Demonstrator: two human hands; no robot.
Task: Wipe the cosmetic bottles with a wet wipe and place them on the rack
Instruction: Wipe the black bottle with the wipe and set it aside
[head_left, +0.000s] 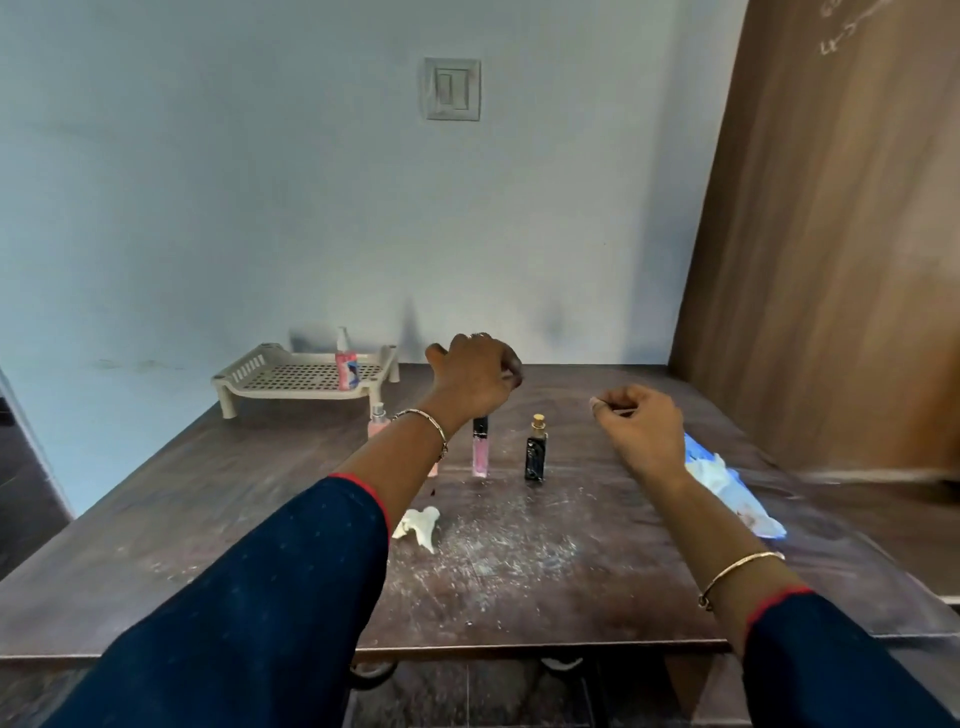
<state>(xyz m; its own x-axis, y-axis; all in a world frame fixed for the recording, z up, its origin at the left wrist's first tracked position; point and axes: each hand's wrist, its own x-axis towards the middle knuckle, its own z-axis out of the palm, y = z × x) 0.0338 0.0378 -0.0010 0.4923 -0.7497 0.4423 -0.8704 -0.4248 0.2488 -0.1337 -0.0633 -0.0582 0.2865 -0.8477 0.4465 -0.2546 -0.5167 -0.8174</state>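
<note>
A beige perforated rack (249, 371) stands at the table's far left, with one pink bottle (347, 366) upright on it. Three more stand on the table: a pink bottle with a silver cap (378, 420), partly hidden by my left forearm, a tall pink gloss tube (480, 454), and a black bottle with a gold cap (536, 457). My left hand (475, 374) hovers just behind and above the gloss tube, fingers curled, with nothing visible in it. My right hand (641, 423) is raised right of the black bottle, fingers curled, empty. A crumpled white wipe (418, 525) lies under my left forearm.
A blue and white wipe pack (732, 488) lies on the right of the dark wooden table (519, 582), behind my right wrist. A tall brown wooden panel (831, 260) borders the right side. The wall with a switch plate (452, 88) closes the back.
</note>
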